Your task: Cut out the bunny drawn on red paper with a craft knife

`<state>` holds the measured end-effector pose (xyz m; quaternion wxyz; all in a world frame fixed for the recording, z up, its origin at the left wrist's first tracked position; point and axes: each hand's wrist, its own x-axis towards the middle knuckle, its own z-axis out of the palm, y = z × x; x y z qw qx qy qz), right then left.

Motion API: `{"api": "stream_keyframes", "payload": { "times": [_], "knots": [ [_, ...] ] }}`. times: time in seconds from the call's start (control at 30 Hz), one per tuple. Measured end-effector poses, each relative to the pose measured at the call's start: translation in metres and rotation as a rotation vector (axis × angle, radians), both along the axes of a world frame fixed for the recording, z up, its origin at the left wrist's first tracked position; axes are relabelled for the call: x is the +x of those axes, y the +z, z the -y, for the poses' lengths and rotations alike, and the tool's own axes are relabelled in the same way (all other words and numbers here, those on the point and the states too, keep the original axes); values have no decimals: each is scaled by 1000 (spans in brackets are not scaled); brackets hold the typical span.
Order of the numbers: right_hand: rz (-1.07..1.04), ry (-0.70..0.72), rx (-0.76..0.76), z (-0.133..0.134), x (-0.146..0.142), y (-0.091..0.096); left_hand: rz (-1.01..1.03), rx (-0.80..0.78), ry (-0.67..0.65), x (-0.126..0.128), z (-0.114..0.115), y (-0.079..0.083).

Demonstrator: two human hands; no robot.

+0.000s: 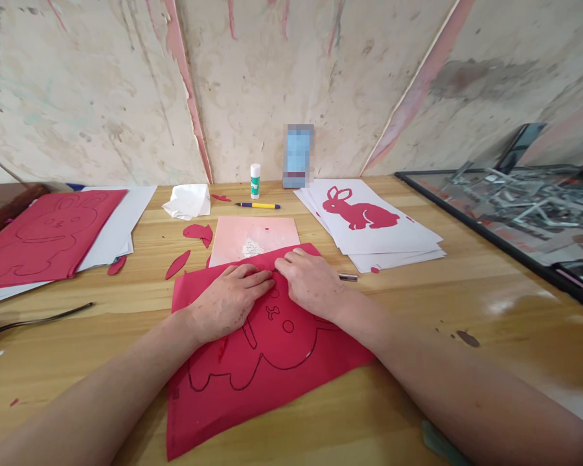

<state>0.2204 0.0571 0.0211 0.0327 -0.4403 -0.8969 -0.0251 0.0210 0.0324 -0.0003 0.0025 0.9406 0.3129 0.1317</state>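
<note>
A red paper sheet (272,369) with a rabbit outline drawn in black lies on the wooden table (466,304) in front of me. My left hand (228,301) rests flat on its upper part, fingers stretched out and pressing the paper down. Just right of it, my right hand (311,281) is curled at the sheet's top edge, its fingertips touching those of the left hand. It grips a thin tool whose metal end (348,277) sticks out to the right. The tool's tip is hidden under my fingers.
A pink sheet (257,236) lies behind the red one. Further back are a glue stick (255,180), a yellow pen (258,206) and crumpled tissue (188,200). White sheets (393,249) carry a red rabbit cutout (359,210). Another red sheet (43,233) lies left, with red scraps (177,264). A framed glass panel (515,213) lies right.
</note>
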Motion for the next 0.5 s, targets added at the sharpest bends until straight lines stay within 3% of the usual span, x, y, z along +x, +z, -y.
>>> {"api": "stream_keyframes", "payload": {
  "times": [0.5],
  "knots": [
    [39,6,-34,0,-5,9,26,-11,-3,-1,0,0]
  ]
}}
